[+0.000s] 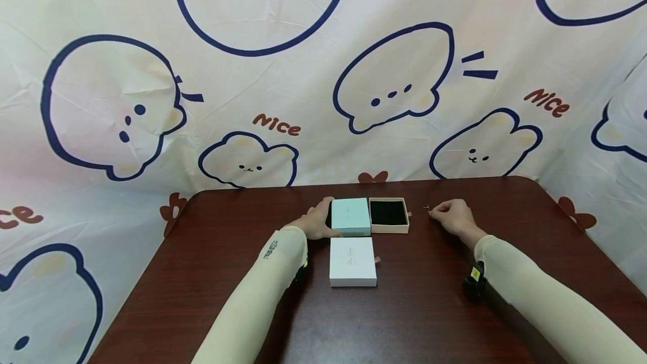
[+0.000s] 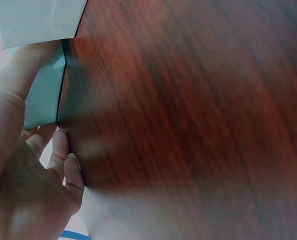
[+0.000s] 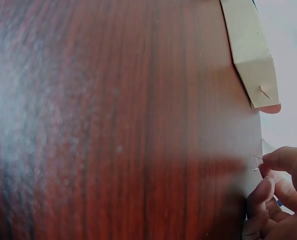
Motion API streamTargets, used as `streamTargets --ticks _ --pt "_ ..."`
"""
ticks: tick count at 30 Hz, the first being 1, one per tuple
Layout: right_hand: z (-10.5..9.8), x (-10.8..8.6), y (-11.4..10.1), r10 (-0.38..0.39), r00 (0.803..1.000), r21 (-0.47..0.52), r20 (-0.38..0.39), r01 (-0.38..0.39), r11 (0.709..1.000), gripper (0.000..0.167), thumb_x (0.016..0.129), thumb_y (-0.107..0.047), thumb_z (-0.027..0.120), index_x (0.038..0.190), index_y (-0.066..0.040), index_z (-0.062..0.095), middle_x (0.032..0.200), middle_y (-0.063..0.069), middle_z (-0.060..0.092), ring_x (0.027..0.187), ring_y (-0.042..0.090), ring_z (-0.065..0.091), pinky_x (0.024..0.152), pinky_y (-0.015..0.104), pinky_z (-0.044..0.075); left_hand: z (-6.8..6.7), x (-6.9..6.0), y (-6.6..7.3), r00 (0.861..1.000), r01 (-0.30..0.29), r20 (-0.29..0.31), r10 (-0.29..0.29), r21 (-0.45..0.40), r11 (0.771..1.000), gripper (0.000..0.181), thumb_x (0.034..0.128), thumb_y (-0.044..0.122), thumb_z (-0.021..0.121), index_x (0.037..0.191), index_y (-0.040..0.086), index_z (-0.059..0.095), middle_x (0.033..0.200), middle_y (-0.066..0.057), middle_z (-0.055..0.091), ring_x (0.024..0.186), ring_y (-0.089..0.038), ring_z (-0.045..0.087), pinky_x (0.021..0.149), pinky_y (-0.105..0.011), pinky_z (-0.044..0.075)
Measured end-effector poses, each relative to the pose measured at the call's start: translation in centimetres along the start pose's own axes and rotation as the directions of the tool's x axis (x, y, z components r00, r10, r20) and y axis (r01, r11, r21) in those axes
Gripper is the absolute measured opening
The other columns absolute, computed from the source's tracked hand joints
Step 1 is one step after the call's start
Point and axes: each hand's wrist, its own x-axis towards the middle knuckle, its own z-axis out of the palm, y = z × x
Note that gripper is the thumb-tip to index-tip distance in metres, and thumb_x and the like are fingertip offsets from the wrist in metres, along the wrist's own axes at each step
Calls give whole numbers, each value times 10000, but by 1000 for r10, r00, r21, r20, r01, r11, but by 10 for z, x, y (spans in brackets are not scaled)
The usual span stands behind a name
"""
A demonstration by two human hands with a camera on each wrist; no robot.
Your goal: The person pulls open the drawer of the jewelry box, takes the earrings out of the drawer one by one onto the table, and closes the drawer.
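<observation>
In the head view my left hand (image 1: 317, 221) holds a pale teal box (image 1: 350, 217) from its left side, with thumb and fingers at its opposite edges. The left wrist view shows the teal box (image 2: 46, 95) between thumb and fingers. Touching its right side is an open cream box tray (image 1: 389, 230) with a black lining and a small ribbon tab. To the right of the tray, my right hand (image 1: 453, 217) pinches a small thin metal piece (image 3: 257, 163) just above the table. The kind of piece is too small to tell.
A white box (image 1: 352, 262) with a ribbon tab on its right lies just in front of the teal box. All boxes are on a dark brown wooden table (image 1: 414, 308). A cartoon-printed cloth (image 1: 313, 83) hangs behind the table's far edge.
</observation>
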Motion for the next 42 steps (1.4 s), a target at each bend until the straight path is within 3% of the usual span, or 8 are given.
streamTargets --ticks 5,12,42 --pt "0 0 1 -7 1000 -10 -8 7 1000 248 955 -186 655 974 32 772 1081 213 717 933 294 611 804 381 475 0 0 0 1000 -10 2 10 2 1000 1046 873 321 807 1617 119 100 1638 -128 300 1480 -411 295 1186 -622 263" --pt "-1 -1 3 -24 1000 -23 4 24 999 251 967 -174 642 1006 31 781 1178 261 697 1088 412 631 922 530 509 -1 -1 0 1000 -11 16 11 0 1000 1048 888 321 791 1625 124 72 1663 -127 251 1493 -422 268 1189 -620 255" --pt "1 1 4 -21 1000 -29 9 21 999 260 961 -173 626 992 36 779 1146 247 717 1025 364 657 868 481 528 -1 -3 0 1000 -14 21 15 -9 1000 1053 892 329 786 1627 120 60 1677 -120 217 1513 -420 236 1198 -621 240"
